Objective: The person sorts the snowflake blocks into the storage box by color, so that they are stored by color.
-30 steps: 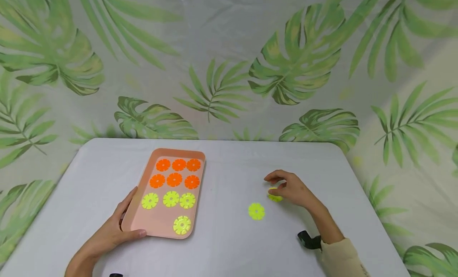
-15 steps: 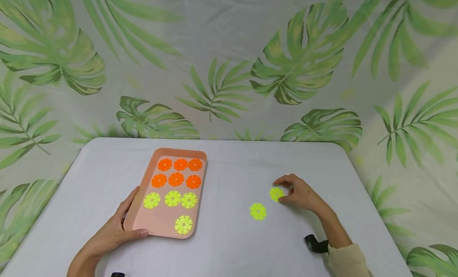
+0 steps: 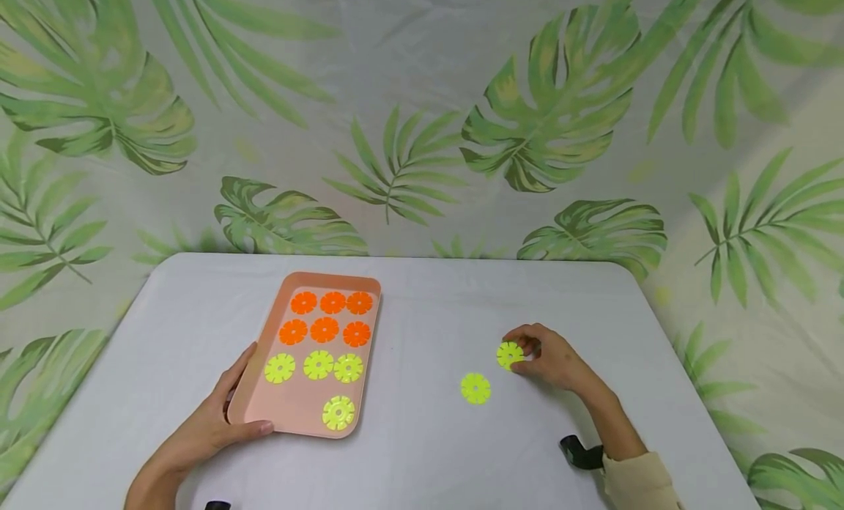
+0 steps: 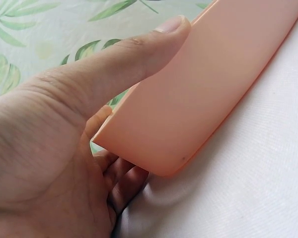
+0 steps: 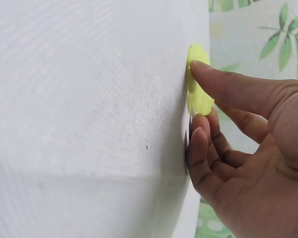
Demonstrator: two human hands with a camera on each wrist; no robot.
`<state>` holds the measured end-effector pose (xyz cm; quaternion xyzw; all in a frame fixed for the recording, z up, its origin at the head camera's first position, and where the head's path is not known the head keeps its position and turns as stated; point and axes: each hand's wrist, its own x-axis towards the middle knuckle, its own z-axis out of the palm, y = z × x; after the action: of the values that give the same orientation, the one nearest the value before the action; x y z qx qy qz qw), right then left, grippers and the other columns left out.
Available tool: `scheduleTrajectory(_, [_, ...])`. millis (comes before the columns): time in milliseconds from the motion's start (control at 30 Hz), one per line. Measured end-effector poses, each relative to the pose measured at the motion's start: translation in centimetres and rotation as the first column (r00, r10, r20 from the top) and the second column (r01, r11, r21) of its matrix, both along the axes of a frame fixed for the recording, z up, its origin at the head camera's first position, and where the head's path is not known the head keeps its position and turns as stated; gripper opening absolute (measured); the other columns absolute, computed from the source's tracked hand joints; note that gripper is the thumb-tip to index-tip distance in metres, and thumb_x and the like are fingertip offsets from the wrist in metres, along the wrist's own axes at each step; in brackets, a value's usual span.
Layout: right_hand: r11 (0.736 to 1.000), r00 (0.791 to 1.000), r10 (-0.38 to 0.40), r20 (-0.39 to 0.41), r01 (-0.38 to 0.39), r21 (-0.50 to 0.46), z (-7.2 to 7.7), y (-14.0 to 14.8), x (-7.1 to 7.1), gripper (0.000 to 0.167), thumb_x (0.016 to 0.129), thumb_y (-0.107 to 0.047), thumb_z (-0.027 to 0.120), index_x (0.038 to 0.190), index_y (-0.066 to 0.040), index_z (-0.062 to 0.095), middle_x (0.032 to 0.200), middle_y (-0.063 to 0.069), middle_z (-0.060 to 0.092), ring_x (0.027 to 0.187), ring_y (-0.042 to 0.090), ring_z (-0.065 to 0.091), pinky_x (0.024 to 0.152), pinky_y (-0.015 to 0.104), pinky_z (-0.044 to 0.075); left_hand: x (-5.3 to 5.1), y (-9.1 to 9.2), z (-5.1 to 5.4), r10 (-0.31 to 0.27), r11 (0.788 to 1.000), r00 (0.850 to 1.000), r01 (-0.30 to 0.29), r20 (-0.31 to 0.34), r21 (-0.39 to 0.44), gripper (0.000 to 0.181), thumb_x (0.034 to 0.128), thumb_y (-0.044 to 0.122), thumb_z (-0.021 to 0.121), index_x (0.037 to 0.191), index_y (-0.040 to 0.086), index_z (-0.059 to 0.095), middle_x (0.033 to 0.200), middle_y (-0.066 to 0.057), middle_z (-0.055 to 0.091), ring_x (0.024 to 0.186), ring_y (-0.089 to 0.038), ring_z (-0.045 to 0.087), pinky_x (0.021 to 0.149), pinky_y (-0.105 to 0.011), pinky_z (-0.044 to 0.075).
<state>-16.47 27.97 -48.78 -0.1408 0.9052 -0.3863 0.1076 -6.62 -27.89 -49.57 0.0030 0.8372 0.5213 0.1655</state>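
My left hand [image 3: 207, 416] grips the near left corner of a pink rectangular tray [image 3: 283, 411], thumb along its front side and fingers at its left side. In the left wrist view the thumb [image 4: 139, 54] lies against the tray's outer wall [image 4: 208, 79]. My right hand [image 3: 550, 357] pinches a yellow-green notched building disc [image 3: 510, 355] by its edges, between thumb and fingers. In the right wrist view this disc [image 5: 201, 94] stands tilted close to the white tabletop. A second yellow-green disc [image 3: 475, 388] lies flat nearby, to the left of that hand.
Inside the tray are several orange discs [image 3: 324, 330] towards the back and several yellow-green discs [image 3: 319, 365] nearer me. A white cloth covers the table [image 3: 422, 451]. Behind stands a leaf-print curtain [image 3: 409, 92]. A black device [image 3: 580, 453] sits at my right wrist.
The right hand has shifted slightly right and now pinches the disc, which shows more fully than at first. My left hand and the tray hold their place; the whole view shifted slightly.
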Motion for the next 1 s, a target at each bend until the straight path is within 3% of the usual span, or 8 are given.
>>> scheduleTrajectory(233, [0.999,1.000,-0.013,0.026,0.015,-0.046,0.1,-0.2,-0.6,0.030,0.087,-0.001,0.080,0.116,-0.008,0.074,0.098,0.011,0.063,0.088,0.020,0.058,0.077,0.023,0.051,0.2,-0.1,0.0,-0.006,1.000,1.000,0.006,-0.001,-0.018,0.118,0.0869,0.021,0.084,0.165,0.050,0.000,0.171,-0.015,0.015,0.130,-0.017,0.039,0.093,-0.022,0.038])
scheduleTrajectory(400, [0.997,0.999,0.009,0.054,-0.005,-0.073,0.4,-0.8,-1.0,0.028,0.089,-0.002,0.078,0.116,-0.009,0.074,0.098,0.010,0.063,0.090,0.021,0.060,0.077,0.023,0.052,0.2,-0.1,0.0,-0.007,1.000,1.000,0.007,-0.001,-0.006,0.117,0.0870,0.021,0.084,0.165,0.050,0.001,0.172,-0.015,0.014,0.130,-0.016,0.038,0.091,-0.018,0.037])
scheduleTrajectory(500, [0.996,0.998,0.015,0.056,-0.010,-0.086,0.6,-1.1,-1.1,0.028,0.090,-0.002,0.077,0.118,-0.009,0.074,0.098,0.010,0.063,0.089,0.021,0.061,0.076,0.023,0.053,0.1,0.0,0.1,-0.006,1.000,1.000,0.006,-0.002,-0.009,0.118,0.0863,0.021,0.085,0.164,0.050,0.001,0.173,-0.015,0.012,0.135,-0.022,0.034,0.092,-0.017,0.036])
scheduleTrajectory(700, [0.986,0.994,0.037,0.101,-0.020,-0.163,0.6,-1.9,-1.1,0.028,0.092,-0.001,0.075,0.119,-0.004,0.071,0.099,0.014,0.061,0.085,0.020,0.062,0.071,0.026,0.058,0.1,0.1,0.3,0.002,1.000,1.000,-0.001,0.008,-0.026,0.119,0.0857,0.022,0.085,0.164,0.051,0.000,0.174,-0.016,0.011,0.142,-0.029,0.029,0.099,-0.031,0.035])
scheduleTrajectory(867, [0.971,0.985,0.073,0.155,-0.035,-0.235,0.3,-2.7,-1.2,0.030,0.092,0.001,0.075,0.121,0.002,0.068,0.100,0.019,0.060,0.085,0.022,0.065,0.075,0.031,0.062,0.1,0.1,0.2,0.002,1.000,1.000,-0.002,0.011,-0.023,0.119,0.0857,0.022,0.085,0.164,0.051,0.000,0.174,-0.016,0.011,0.143,-0.031,0.028,0.100,-0.034,0.035])
scheduleTrajectory(1000, [0.962,0.981,0.091,0.172,-0.042,-0.270,0.2,-3.5,-1.3,0.030,0.092,0.001,0.074,0.121,0.003,0.065,0.100,0.020,0.060,0.084,0.022,0.068,0.076,0.033,0.063,0.0,0.1,0.1,0.008,1.000,1.000,-0.008,0.021,-0.002,0.120,0.0849,0.021,0.086,0.164,0.051,0.000,0.174,-0.016,0.009,0.146,-0.035,0.027,0.105,-0.045,0.034])
